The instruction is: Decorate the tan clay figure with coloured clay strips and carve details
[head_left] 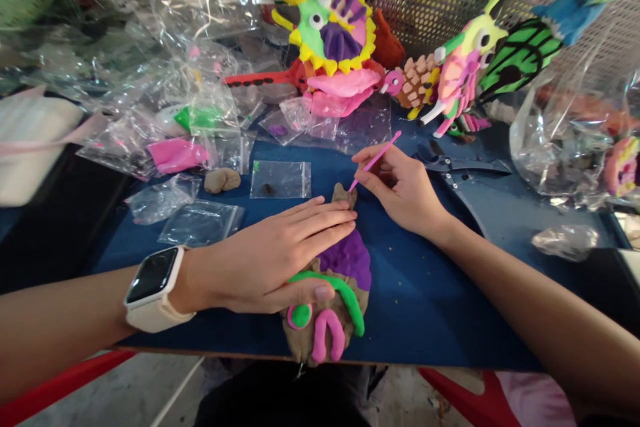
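A brown clay figure (330,307) with purple, green and pink parts lies on the blue board (425,307) near its front edge. My left hand (270,253), fingers stretched flat and together, rests on top of the figure and holds it down; a white smartwatch (153,287) is on that wrist. My right hand (400,190) pinches a thin pink modelling stick (376,160). The stick's lower tip touches the figure's narrow brown top end (345,195).
A finished bright clay monster (335,40) and other clay creatures (460,80) stand at the back against a perforated metal panel. Clear plastic bags (200,223) with clay bits litter the left and back. A brown clay lump (223,180) lies left. More bags (565,147) sit right.
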Demonstrator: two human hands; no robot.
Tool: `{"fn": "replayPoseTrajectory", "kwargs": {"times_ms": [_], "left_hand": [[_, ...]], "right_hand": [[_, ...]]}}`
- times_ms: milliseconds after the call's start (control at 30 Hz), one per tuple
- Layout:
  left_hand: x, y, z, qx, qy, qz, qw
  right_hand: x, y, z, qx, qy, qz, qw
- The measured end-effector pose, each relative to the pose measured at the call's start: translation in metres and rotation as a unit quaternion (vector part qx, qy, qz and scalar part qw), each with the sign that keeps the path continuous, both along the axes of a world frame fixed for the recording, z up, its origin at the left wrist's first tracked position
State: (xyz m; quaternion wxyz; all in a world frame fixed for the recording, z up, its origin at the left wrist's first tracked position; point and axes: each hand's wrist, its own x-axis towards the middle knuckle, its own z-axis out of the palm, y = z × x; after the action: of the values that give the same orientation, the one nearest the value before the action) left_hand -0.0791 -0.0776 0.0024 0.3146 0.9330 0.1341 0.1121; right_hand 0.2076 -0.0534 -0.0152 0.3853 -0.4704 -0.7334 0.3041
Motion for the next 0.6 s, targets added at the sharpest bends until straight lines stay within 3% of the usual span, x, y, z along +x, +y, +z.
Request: {"fn": "replayPoseTrajectory", "kwargs": {"times_ms": [600], "left_hand": [[-0.0005,0.0004,-0.0005,0.007,-0.001,-0.005,1.000]], "right_hand": [[0.0003,0.0018,-0.0022,0.005,0.001,0.005,1.000]]}}
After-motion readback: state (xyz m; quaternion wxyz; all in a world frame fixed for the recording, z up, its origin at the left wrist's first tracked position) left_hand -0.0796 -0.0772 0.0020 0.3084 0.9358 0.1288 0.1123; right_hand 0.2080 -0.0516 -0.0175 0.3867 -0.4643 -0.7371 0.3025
